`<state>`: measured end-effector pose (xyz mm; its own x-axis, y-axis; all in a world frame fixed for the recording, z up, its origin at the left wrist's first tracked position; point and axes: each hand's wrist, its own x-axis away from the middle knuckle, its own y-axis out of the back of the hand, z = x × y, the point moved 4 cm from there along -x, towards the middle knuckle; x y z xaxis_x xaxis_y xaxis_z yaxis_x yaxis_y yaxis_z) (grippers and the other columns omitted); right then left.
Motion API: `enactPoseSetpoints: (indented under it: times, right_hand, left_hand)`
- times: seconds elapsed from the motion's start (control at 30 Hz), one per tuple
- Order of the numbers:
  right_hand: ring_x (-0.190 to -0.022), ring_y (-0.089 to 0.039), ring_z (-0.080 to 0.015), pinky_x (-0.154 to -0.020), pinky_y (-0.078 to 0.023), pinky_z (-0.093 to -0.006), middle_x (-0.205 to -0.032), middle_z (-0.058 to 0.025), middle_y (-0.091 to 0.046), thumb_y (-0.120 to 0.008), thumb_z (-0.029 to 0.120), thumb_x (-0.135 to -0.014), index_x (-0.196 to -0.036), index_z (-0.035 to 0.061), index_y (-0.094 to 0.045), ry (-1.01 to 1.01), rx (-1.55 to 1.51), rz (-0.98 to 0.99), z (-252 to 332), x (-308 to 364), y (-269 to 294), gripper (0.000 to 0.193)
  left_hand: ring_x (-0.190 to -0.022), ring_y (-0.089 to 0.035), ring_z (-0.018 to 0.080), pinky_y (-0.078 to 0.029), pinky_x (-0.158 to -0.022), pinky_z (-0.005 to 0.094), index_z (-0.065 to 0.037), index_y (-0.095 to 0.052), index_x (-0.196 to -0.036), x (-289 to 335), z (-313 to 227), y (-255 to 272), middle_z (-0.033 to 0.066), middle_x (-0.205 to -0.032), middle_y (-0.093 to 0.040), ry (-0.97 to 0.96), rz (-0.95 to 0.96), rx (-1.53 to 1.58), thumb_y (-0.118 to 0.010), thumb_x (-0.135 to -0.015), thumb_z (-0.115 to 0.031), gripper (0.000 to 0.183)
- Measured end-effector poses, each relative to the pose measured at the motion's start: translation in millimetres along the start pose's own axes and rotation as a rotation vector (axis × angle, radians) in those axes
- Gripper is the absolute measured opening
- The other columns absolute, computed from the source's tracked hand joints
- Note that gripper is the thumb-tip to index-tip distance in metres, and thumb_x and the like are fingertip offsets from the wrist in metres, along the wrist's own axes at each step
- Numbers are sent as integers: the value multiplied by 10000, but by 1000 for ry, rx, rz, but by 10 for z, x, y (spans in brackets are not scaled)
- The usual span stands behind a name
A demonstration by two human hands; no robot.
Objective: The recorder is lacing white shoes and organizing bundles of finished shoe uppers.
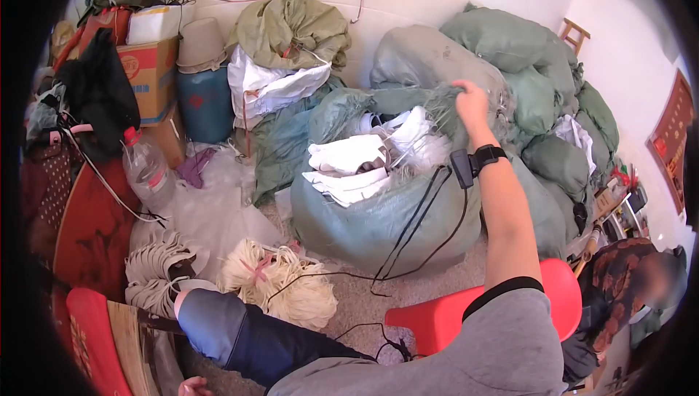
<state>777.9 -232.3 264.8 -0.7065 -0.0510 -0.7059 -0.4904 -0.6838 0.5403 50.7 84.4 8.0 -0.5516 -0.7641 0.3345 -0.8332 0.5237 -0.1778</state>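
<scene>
My right arm reaches forward, and my right hand [473,107] grips the frayed upper edge of a large green woven sack [378,232] with its fingers closed. The sack's mouth is open. Inside lie white folded fabric pieces [348,167], some with dark parts, and crumpled whitish plastic [419,137]. A black device on a wrist strap [477,163] sits on my right wrist, with black cords hanging over the sack. Only a few fingers of my left hand [194,387] show at the lower edge, slightly bent; whatever they hold is hidden.
Full green sacks [535,97] are piled behind and right. A red plastic stool [440,316] stands below my right arm. Cream cord bundles [280,287] and stacked pale strips [164,265] lie left, near a plastic bottle [149,170]. Another person [619,301] is at the right.
</scene>
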Motion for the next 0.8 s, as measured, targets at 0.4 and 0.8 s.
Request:
enactPoseSetpoints:
  times: [0.4, 0.8]
  right_hand:
    - [-1005, -648, -380, -845, -521, -464, -1041, -247, -671, -502, 130, -855, -948, -13, -703, -362, 725, 239, -2296, 799, 533, 263]
    - [-906, -669, -323, -806, -536, -428, -1025, -166, -686, -815, 276, -663, -1005, 25, -680, 95, 971, 618, 197, 347, 470, 446]
  left_hand:
    - [-697, -526, 122, -421, -645, 242, -14, -618, -1181, 98, 76, 60, 27, -845, -599, 30, -76, -40, -526, -980, -396, 441]
    - [-782, -574, 138, -453, -639, 266, -13, -610, -1184, 113, 59, 154, 53, -1067, -651, 34, -102, 32, -535, -974, -392, 440]
